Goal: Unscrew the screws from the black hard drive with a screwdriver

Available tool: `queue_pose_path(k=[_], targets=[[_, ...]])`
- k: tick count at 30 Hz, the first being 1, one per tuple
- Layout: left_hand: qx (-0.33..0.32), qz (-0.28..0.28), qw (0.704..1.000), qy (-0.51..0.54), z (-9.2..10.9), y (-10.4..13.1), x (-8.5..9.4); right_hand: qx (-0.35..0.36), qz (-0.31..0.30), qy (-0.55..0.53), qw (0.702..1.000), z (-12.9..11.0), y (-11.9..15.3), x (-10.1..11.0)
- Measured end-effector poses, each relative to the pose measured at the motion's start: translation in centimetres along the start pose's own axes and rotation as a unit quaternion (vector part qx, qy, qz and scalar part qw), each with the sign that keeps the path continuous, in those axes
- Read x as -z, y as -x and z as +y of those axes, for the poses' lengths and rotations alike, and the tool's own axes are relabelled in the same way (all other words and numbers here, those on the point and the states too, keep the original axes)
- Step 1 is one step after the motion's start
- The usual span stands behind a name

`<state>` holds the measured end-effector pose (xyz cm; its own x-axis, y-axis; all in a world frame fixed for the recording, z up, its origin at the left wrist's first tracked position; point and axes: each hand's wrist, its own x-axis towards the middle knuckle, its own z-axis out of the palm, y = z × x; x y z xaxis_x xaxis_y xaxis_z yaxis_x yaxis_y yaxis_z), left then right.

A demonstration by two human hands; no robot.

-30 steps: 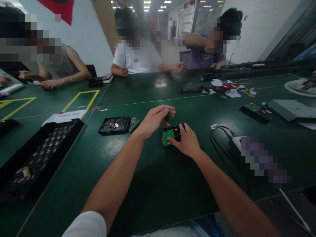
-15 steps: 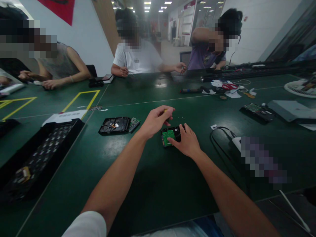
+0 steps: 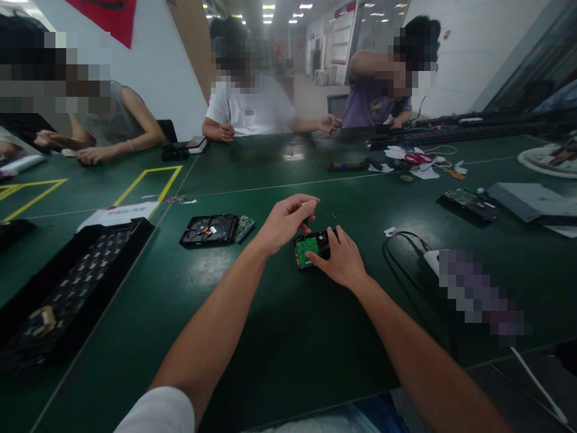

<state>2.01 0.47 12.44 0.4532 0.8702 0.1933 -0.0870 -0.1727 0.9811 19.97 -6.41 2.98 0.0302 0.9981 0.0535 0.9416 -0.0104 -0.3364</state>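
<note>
A hard drive with a green circuit board (image 3: 308,251) lies on the green table (image 3: 288,337) in front of me. My right hand (image 3: 341,255) rests on its right part, fingers spread over the far edge and thumb on the board. Above the drive's far left corner, my left hand (image 3: 291,221) is closed in a pinch around a small tool with a yellow part (image 3: 305,203), mostly hidden by the fingers. Tiny bits (image 3: 332,215) lie beyond the drive. To the left is another black drive (image 3: 210,230) with a loose circuit board (image 3: 244,228) beside it.
A long black tray (image 3: 76,282) occupies the left side. At the right are a cable (image 3: 396,264), another drive (image 3: 469,204) and a grey metal box (image 3: 532,201). Paper scraps and a dark tool (image 3: 347,166) lie farther back. Several people sit across the table.
The fingers of my left hand have shifted very slightly around the yellow-topped tool. My right hand and the drive look unchanged.
</note>
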Motion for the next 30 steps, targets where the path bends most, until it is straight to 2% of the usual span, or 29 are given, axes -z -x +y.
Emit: queue_pose_path(k=[4, 10, 15, 17, 22, 28, 30], targets=[[0.014, -0.009, 0.998, 0.054, -0.21, -0.12, 0.39, 0.004, 0.011, 0.001, 1.000, 0.02, 0.06, -0.09], [-0.001, 0.046, 0.998, -0.041, -0.74, -0.14, 0.28, 0.002, 0.008, 0.001, 1.000, -0.12, 0.11, 0.05], [-0.028, -0.010, 0.999, -0.026, -0.43, -0.07, -0.07, -0.002, 0.003, 0.001, 1.000, -0.11, 0.02, 0.07], [-0.026, -0.016, 0.999, -0.037, -0.27, -0.10, 0.02, -0.003, 0.002, 0.001, 1.000, -0.08, 0.02, 0.05], [0.005, -0.004, 1.000, 0.030, -0.14, -0.22, 0.51, 0.000, 0.006, 0.004, 1.000, -0.09, 0.08, 0.08], [-0.007, 0.068, 0.996, -0.053, -0.31, -0.17, 0.51, -0.006, -0.003, -0.005, 1.000, -0.08, 0.12, 0.14], [-0.017, 0.050, 0.998, -0.027, -0.30, -0.10, 0.33, -0.006, 0.000, -0.002, 1.000, -0.09, 0.12, 0.10]])
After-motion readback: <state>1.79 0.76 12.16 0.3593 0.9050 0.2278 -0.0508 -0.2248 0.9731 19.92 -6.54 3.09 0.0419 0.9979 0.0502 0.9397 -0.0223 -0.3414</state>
